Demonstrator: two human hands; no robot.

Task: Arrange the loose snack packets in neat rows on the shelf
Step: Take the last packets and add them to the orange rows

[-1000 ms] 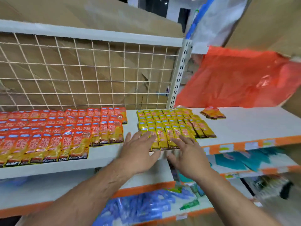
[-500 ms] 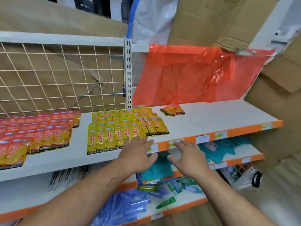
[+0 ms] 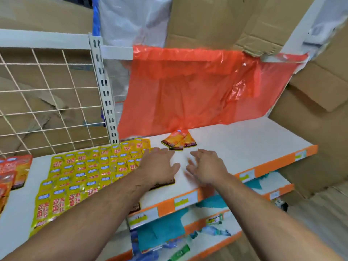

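- The yellow snack packets (image 3: 90, 172) carry red Chinese characters under a small blue band. The print is too blurred to read as a brand.
- They lie flat in overlapping rows on the left part of the white shelf (image 3: 244, 142), in front of the wire grid (image 3: 47, 102).
- A small loose pile of orange packets (image 3: 178, 141) with dark lower edges sits near the back of the shelf, just beyond both hands. It lies at the foot of the hanging orange plastic sheet (image 3: 197, 87).
- More red-orange packets (image 3: 13, 172) show at the far left edge, their writing unreadable.
- The price labels (image 3: 185, 200) on the orange shelf lip are white with yellow-green patches, their text too small to make out.
- The left hand (image 3: 160, 166) is flat and palm down, fingers straight and spread. It lies over the right edge of the yellow rows, and a dark packet edge peeps out under the palm. It grips nothing.
- The right hand (image 3: 207, 166) is motion-blurred, palm down with fingers splayed over bare shelf, and holds nothing. I cannot tell whether it touches the surface.
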